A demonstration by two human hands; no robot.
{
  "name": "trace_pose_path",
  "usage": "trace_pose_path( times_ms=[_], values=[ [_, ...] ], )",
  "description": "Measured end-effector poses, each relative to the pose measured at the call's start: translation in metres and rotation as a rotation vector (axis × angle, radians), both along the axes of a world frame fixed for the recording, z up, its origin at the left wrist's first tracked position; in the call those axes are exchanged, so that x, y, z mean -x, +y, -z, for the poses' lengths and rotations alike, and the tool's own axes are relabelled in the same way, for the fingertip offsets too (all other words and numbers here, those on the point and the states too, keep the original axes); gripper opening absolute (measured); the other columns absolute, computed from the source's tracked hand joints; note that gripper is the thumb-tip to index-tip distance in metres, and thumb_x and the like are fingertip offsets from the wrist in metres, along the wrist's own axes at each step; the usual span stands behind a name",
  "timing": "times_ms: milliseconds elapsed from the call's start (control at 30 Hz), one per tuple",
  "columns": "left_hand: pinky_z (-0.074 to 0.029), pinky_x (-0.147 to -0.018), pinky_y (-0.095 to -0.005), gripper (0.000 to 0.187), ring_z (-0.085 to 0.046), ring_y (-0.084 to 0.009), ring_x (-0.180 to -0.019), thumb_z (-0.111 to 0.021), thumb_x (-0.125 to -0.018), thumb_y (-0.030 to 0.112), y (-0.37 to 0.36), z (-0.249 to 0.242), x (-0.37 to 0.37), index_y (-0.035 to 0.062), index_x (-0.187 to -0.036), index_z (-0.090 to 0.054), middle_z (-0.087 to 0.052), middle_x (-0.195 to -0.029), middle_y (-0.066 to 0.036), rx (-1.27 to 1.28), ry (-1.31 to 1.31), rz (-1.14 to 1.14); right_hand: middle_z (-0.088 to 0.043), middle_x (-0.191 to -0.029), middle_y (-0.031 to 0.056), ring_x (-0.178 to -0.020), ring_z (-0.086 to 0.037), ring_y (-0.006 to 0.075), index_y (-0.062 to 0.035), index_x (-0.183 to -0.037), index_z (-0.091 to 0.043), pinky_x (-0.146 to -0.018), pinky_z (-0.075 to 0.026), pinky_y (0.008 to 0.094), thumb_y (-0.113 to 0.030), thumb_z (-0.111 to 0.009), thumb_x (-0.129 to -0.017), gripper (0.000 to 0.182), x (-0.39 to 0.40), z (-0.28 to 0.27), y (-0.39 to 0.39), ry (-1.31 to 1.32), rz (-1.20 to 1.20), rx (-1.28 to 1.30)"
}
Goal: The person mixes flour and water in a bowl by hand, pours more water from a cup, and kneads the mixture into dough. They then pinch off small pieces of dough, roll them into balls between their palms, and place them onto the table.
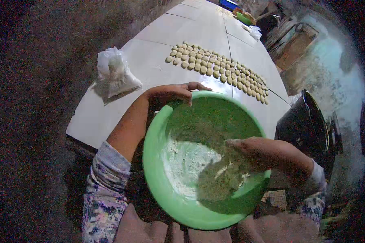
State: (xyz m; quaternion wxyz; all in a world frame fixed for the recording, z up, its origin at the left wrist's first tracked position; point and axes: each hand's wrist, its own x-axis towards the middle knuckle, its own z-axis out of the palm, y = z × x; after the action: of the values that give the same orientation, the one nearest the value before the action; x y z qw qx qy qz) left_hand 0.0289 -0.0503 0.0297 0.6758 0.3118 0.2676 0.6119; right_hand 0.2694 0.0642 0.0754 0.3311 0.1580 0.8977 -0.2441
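Observation:
A large green basin (154, 162) tilts against my lap at the table's near edge. My left hand (176, 93) is closed over its far left rim, thumb on the inner side. White flour (190, 162) coats the basin's bottom and lower wall, with loose clumps on the right. Inside the basin, my right hand (255, 152) reaches down from the right with its thumb side up. Dusty fingers dip into the flour and shadow there, so I cannot tell what they hold. A dark shadow falls across the flour below that hand.
Rows of small, rounded dough pieces (215, 67) lie on the white tiled table (150, 30). A plastic bag of white powder (119, 75) sits at the left. To the right stands a black bucket (302, 125). Blue (228, 5) and green containers (244, 18) are at the far end.

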Motion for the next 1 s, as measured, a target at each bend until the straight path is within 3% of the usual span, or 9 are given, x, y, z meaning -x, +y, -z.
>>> trace_pose_path(
  times_ms=[200,300,400,467,533,567,667,867,1000],
  values=[
    [-0.049,-0.084,-0.0329,0.052,-0.055,-0.0198,-0.101,-0.066,-0.073,0.02,0.037,0.036,0.027,0.011,-0.121,-0.048,-0.052,-0.113,-0.009,-0.071,0.164,0.347,-0.054,-0.113,0.0249,-0.1,-0.059,0.0381,-0.0016,-0.131,-0.035,-0.083,-0.049,0.044,-0.016,-0.069,-0.073,0.068,-0.012,0.034,-0.032,0.062,-0.411,0.051],
    [-0.045,-0.091,-0.0338,0.031,-0.053,-0.0219,-0.106,-0.06,-0.078,0.015,0.011,0.014,0.004,0.0072,-0.107,-0.052,-0.052,-0.118,-0.012,-0.12,0.164,0.139,-0.052,-0.115,0.024,-0.1,-0.059,0.0382,-0.0021,-0.132,-0.035,-0.083,-0.049,0.0444,-0.018,-0.062,-0.08,0.061,0.006,0.042,-0.062,-0.448,0.142,0.282],
    [-0.042,-0.098,-0.0346,0.013,-0.051,-0.024,-0.112,-0.055,-0.082,0.011,-0.008,-0.004,-0.011,0.0034,-0.093,-0.057,-0.051,-0.123,-0.015,-0.173,0.173,-0.073,-0.057,-0.105,0.0226,-0.103,-0.057,0.0376,-0.0042,-0.121,-0.047,-0.09,-0.045,0.0435,-0.012,-0.052,-0.084,0.038,0.008,0.067,-0.075,0.17,-0.281,0.436],
    [-0.044,-0.093,-0.0338,0.023,-0.053,-0.0227,-0.106,-0.057,-0.08,0.012,-0.006,0.008,-0.005,0.0062,-0.102,-0.055,-0.053,-0.118,-0.013,-0.168,0.179,-0.119,-0.057,-0.103,0.0221,-0.097,-0.058,0.0377,-0.003,-0.114,-0.051,-0.085,-0.045,0.0455,-0.01,-0.052,-0.083,0.032,0.025,0.07,-0.075,0.341,-0.17,0.468],
    [-0.048,-0.082,-0.0321,0.045,-0.057,-0.0201,-0.094,-0.061,-0.075,0.015,-0.006,0.022,0.002,0.0118,-0.119,-0.051,-0.055,-0.108,-0.009,-0.148,0.191,-0.222,-0.056,-0.104,0.0217,-0.095,-0.057,0.0381,-0.0015,-0.109,-0.052,-0.081,-0.046,0.0456,-0.006,-0.055,-0.079,0.031,0.035,0.074,-0.071,0.207,0.632,0.943],
    [-0.048,-0.082,-0.0321,0.045,-0.057,-0.0201,-0.094,-0.061,-0.075,0.015,-0.008,0.02,0.002,0.0118,-0.119,-0.051,-0.055,-0.108,-0.009,-0.148,0.189,-0.226,-0.054,-0.11,0.0207,-0.095,-0.057,0.0387,-0.0008,-0.115,-0.049,-0.082,-0.046,0.0447,-0.008,-0.053,-0.08,0.036,0.042,0.041,-0.057,0.472,-0.09,0.328],
    [-0.043,-0.091,-0.0316,0.023,-0.054,-0.0208,-0.102,-0.056,-0.08,0.012,-0.017,0.005,-0.008,0.0064,-0.102,-0.055,-0.055,-0.116,-0.011,-0.19,0.222,-0.247,-0.052,-0.112,0.0208,-0.093,-0.058,0.0381,-0.0014,-0.122,-0.043,-0.08,-0.048,0.0429,-0.011,-0.05,-0.081,0.043,0.021,0.021,-0.041,0.374,-0.39,0.149],
    [-0.041,-0.097,-0.0333,0.013,-0.051,-0.024,-0.11,-0.053,-0.084,0.01,-0.002,0.026,0.006,0.0041,-0.094,-0.058,-0.052,-0.123,-0.014,-0.192,0.177,-0.13,-0.047,-0.119,0.0224,-0.097,-0.058,0.034,-0.0026,-0.124,-0.042,-0.072,-0.053,0.0368,-0.024,-0.059,-0.078,0.053,-0.013,0.04,-0.047,0.141,-0.699,-0.3],
    [-0.042,-0.097,-0.0357,0.011,-0.051,-0.0289,-0.111,-0.054,-0.084,0.011,-0.023,-0.017,-0.027,0.0054,-0.093,-0.057,-0.051,-0.122,-0.015,-0.21,0.244,-0.243,-0.049,-0.116,0.0221,-0.093,-0.059,0.0312,-0.0029,-0.12,-0.041,-0.067,-0.054,0.0346,-0.026,-0.048,-0.086,0.042,-0.004,0.09,-0.044,0.433,-0.671,0.03]
  ],
)
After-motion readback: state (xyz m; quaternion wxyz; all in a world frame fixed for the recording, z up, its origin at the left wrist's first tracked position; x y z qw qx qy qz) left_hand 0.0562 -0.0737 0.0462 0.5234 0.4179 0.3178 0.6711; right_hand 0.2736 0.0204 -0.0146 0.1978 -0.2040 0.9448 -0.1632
